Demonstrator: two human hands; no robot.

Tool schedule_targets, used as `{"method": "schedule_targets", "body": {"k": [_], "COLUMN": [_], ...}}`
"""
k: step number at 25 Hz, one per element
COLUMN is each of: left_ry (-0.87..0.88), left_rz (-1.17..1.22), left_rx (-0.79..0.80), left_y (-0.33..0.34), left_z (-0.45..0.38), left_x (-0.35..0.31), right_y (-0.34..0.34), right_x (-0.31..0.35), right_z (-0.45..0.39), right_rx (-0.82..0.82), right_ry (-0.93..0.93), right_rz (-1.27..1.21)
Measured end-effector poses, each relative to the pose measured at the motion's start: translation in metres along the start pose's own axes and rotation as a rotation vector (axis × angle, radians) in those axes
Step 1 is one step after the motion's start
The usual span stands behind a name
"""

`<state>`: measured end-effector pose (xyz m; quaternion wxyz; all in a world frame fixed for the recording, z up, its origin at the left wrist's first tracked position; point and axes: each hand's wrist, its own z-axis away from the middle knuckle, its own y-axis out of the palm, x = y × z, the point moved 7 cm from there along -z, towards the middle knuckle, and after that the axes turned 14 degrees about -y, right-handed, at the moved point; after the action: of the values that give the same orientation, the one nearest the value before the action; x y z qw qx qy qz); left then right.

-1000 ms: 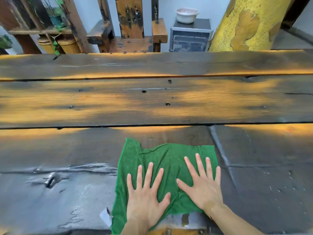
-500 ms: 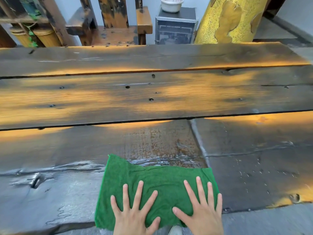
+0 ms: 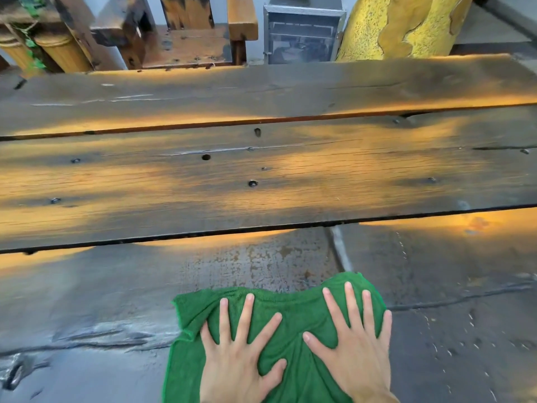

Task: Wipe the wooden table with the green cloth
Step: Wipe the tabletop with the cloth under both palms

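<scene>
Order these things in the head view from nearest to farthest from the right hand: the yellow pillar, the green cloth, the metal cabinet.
1. Green cloth: directly under the right hand, near edge.
2. Metal cabinet: beyond the table's far edge, centre.
3. Yellow pillar: beyond the far edge, right of the cabinet; too close to the cabinet to rank firmly.

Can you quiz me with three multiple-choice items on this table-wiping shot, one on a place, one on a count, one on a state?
1. Where does the green cloth lie on the wooden table?
A. near plank
B. far plank
C. middle plank

2. How many hands press on it?
A. none
B. one
C. two

3. How are the fingers?
A. curled into fists
B. spread flat
C. pinching a corner

Key: 1 A, the cloth sits at the near edge. 2 C, the left hand and right hand both rest on it. 3 B, all the fingers lie straight and splayed.
</scene>
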<state>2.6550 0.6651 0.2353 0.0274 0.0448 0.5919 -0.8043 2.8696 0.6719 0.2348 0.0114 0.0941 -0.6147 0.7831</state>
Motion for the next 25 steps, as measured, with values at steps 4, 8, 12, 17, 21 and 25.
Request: {"method": "schedule_targets", "body": {"k": [4, 8, 12, 17, 21, 25], "left_ry": [-0.057, -0.151, -0.187, -0.236, -0.263, -0.283], "left_rz": [-0.002, 0.014, -0.003, -0.043, -0.047, -0.015], "left_rx": [0.009, -0.017, -0.045, -0.021, -0.079, -0.14], "left_y": [-0.023, -0.044, -0.074, -0.111, -0.136, -0.162], "left_z": [-0.082, -0.189, -0.292, -0.393, -0.486, -0.57], "left_x": [-0.018, -0.036, -0.051, -0.061, -0.063, -0.066], "right_y": [-0.02, -0.047, -0.075, -0.105, -0.133, -0.154], "right_x": [-0.023, -0.048, -0.067, -0.086, -0.099, -0.109], "right_z": [-0.073, -0.18, -0.288, -0.397, -0.497, -0.576], "right_rx": [-0.012, -0.069, -0.074, -0.075, -0.099, -0.122], "right_ry": [0.053, 0.086, 0.047, 0.005, -0.03, -0.062], "right_rz": [-0.007, 0.003, 0.007, 0.018, 0.01, 0.019]}}
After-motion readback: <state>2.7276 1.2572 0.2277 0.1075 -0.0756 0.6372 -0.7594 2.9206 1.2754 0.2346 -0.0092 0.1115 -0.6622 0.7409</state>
